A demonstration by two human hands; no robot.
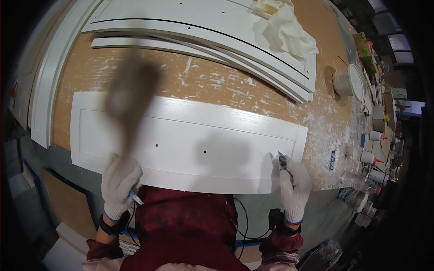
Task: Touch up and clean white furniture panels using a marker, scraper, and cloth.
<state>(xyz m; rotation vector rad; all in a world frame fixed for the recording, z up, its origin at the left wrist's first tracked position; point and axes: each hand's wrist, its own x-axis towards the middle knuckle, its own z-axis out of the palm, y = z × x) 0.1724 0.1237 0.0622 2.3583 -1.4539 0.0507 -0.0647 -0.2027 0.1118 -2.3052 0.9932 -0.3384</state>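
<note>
A white panel (181, 144) with a raised border and two small dark holes lies across the table before me. My left hand (118, 180), in a white knitted glove, is closed at its near left edge. From under that hand sticks a small white-and-blue item (135, 197), its kind hard to make out. At the panel's right end my right hand (296, 185), gloved too, grips a putty knife (282, 160) with a dark, smeared blade pointing up and away. The knife's handle is hidden in the glove.
More white panels (190, 29) are stacked at the back, with a crumpled cream cloth (287, 27) on top. A white tub (348, 83) stands at right, near several glue bottles (368, 157) with red tips. A blurred brown shape (133, 86) hangs close to the camera.
</note>
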